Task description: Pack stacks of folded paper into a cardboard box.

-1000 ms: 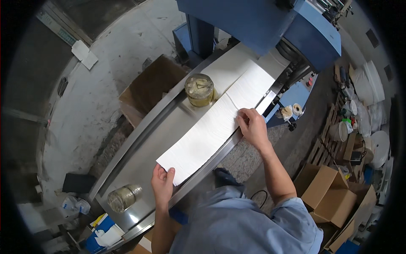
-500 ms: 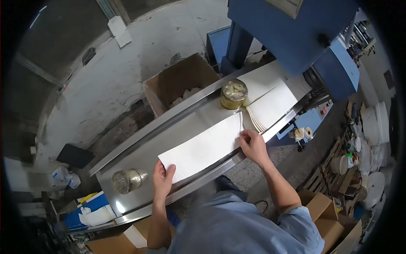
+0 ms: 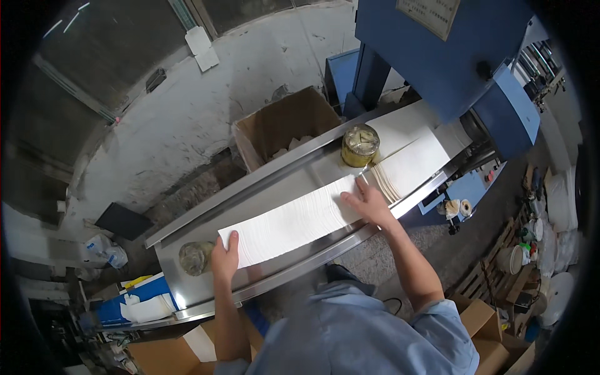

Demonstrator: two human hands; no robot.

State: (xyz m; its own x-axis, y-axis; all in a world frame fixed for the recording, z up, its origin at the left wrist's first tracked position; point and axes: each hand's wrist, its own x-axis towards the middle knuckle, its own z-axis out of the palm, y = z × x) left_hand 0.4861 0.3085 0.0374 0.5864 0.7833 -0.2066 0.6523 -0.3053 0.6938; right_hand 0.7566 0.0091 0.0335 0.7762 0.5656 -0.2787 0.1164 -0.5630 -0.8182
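A long row of overlapping white paper sheets (image 3: 290, 222) lies fanned along the metal conveyor tray (image 3: 194, 228). My left hand (image 3: 225, 255) grips its left end, thumb on top and fingers out of sight beneath. At the right end, my right hand (image 3: 369, 203) lies against the sheets with thumb and forefinger spread apart. Beyond that hand, another fanned stack of white sheets (image 3: 415, 162) reaches toward the blue machine (image 3: 431, 56). A tape-wrapped round weight (image 3: 360, 145) stands beside that stack. A second round weight (image 3: 195, 257) lies left of my left hand.
Behind the tray stands an open cardboard box (image 3: 284, 122) with white scraps inside. More cardboard boxes (image 3: 165, 356) sit near me at lower left and lower right. A blue surface with crumpled paper (image 3: 147, 307) adjoins the tray's left end. A wooden pallet (image 3: 487, 275) lies at right.
The paper row is now more spread out and longer. My left hand has moved left with its end, near the left weight. My right hand has opened and shifted onto the sheets' top.
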